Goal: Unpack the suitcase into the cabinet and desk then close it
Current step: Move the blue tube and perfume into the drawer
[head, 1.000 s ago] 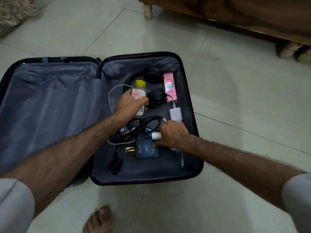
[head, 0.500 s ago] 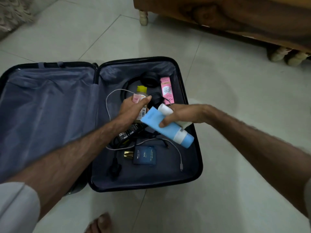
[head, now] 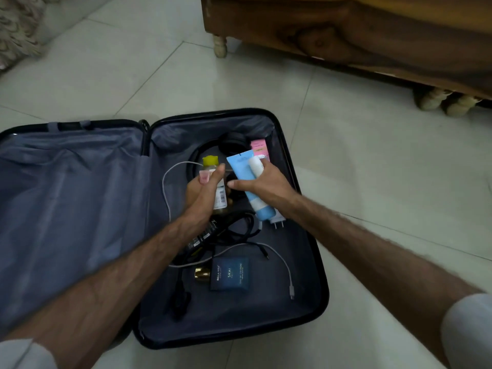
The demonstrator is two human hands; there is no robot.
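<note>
A black suitcase (head: pixel 323 283) lies open on the floor with grey lining. My left hand (head: pixel 201 194) grips a yellow-capped bottle (head: pixel 213 166) and a small pink item (head: pixel 204 176) over the right half. My right hand (head: pixel 263 186) holds a light blue tube (head: pixel 241 169) and a white stick (head: pixel 256 166) just beside the bottle. Under the hands lie black headphones (head: pixel 233 142), a pink box (head: pixel 259 147), a black charger with cable (head: pixel 213 233), a white plug adapter (head: pixel 277 218), a white cable (head: pixel 282 259) and a blue cologne box (head: pixel 230 274) with a gold-capped bottle (head: pixel 201 273).
The suitcase's left half (head: pixel 69 209) holds only lining. A wooden furniture piece (head: pixel 346 30) on pale turned legs stands behind on the tiled floor (head: pixel 386 182). A fringed rug (head: pixel 18 30) shows at the top left.
My right hand lifted the blue tube out of the suitcase and swung it upright next to my left hand. The left hand rose slightly with the bottle.
</note>
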